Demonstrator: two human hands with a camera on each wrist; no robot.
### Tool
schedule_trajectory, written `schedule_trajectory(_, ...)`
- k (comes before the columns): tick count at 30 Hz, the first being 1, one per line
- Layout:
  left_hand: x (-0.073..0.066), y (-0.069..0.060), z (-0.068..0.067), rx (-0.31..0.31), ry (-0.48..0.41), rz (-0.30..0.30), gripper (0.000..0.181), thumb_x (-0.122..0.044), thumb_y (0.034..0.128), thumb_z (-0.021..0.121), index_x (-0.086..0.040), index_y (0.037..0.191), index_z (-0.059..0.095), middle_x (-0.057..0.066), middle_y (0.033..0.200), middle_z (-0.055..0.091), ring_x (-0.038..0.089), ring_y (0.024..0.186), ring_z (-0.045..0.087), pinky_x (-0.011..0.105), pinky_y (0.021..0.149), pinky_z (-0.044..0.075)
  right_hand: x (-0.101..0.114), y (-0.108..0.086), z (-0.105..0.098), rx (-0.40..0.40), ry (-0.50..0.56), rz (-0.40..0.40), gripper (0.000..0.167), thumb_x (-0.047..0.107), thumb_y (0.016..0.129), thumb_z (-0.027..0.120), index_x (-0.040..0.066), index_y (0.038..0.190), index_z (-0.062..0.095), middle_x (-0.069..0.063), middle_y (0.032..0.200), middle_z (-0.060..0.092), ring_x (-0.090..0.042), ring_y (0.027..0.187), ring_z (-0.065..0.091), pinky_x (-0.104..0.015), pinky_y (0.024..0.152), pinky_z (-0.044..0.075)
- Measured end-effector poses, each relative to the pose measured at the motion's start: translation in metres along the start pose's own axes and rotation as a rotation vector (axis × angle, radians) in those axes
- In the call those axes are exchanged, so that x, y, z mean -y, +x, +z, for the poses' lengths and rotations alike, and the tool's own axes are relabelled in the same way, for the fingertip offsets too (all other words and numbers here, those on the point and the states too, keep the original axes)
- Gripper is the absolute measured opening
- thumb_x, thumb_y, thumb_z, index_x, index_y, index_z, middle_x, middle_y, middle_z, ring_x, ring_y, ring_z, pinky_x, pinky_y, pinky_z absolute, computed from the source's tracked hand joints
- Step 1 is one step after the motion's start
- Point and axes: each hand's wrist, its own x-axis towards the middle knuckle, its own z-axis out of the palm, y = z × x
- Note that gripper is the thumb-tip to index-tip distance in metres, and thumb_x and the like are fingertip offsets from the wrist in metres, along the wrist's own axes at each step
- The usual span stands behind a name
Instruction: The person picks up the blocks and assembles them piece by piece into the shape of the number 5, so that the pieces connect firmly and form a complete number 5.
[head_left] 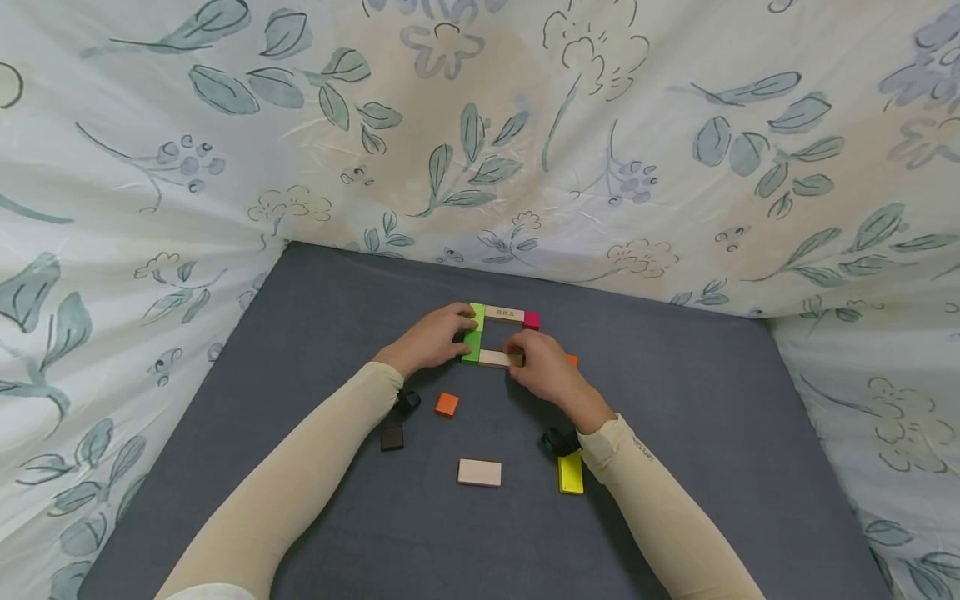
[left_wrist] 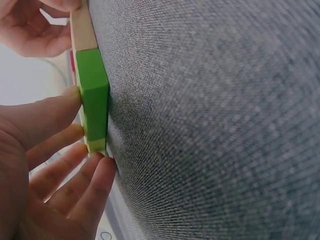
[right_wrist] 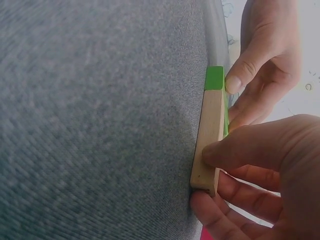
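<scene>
Right hand [head_left: 553, 371] pinches a wooden block [right_wrist: 209, 125]; left hand [head_left: 429, 340], loosely spread, touches green blocks [left_wrist: 95, 112].

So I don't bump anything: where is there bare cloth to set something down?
Bare gray cloth lies left of the left sleeve, right of the right sleeve, and between the sleeves on the near side of the loose pale block. It's crowded where the left hand touches green blocks and the right hand pinches a wooden block.

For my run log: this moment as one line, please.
left hand: touches green wooden block | right hand: holds pale rectangular wooden block | contact: pale block's end against green block | apart: orange square block
</scene>
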Motion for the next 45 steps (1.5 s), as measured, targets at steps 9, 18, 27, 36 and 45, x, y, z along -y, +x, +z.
schedule_trajectory(9,0.002,0.001,0.001,-0.022,-0.035,0.008,0.052,-0.022,0.1048,0.077,-0.008,0.153,0.063,0.012,0.163,0.047,0.031,0.149,0.047,0.046,0.118,0.043,-0.001,0.000,0.000,-0.001,0.007,-0.002,0.022,0.001,0.096,0.078,0.002,0.118,0.077,-0.010,0.111,0.070,-0.024,0.091,0.064,-0.044,0.082,0.058)
schedule_trajectory(18,-0.001,0.000,0.000,-0.038,-0.038,0.017,0.055,-0.019,0.1031,0.079,-0.008,0.154,0.061,0.013,0.162,0.047,0.032,0.147,0.048,0.046,0.117,0.044,-0.001,0.001,0.000,-0.003,0.012,-0.008,0.022,0.000,0.095,0.079,0.003,0.117,0.077,-0.011,0.111,0.070,-0.026,0.093,0.065,-0.045,0.083,0.059)
schedule_trajectory(27,-0.003,0.000,0.000,-0.040,-0.016,0.019,0.055,-0.018,0.1029,0.079,-0.007,0.154,0.061,0.013,0.162,0.047,0.032,0.147,0.048,0.046,0.117,0.044,-0.002,0.001,0.002,-0.003,0.005,-0.015,0.023,0.002,0.095,0.079,0.003,0.119,0.077,-0.011,0.112,0.071,-0.027,0.096,0.066,-0.047,0.085,0.059)
schedule_trajectory(36,0.000,-0.006,0.005,-0.084,-0.038,0.074,0.046,-0.017,0.1054,0.075,-0.008,0.150,0.065,0.011,0.157,0.052,0.031,0.145,0.050,0.047,0.117,0.044,-0.004,0.001,0.004,-0.017,0.007,-0.016,0.024,0.004,0.095,0.080,0.005,0.120,0.078,-0.010,0.112,0.071,-0.026,0.095,0.066,-0.046,0.085,0.059)
schedule_trajectory(45,-0.016,-0.030,0.011,-0.124,0.082,0.207,0.035,-0.013,0.1068,0.072,-0.008,0.141,0.073,0.013,0.151,0.057,0.034,0.140,0.052,0.048,0.115,0.046,-0.006,-0.002,0.001,-0.014,0.025,-0.018,0.028,0.006,0.096,0.079,0.004,0.123,0.077,-0.010,0.114,0.071,-0.027,0.098,0.066,-0.047,0.087,0.058)
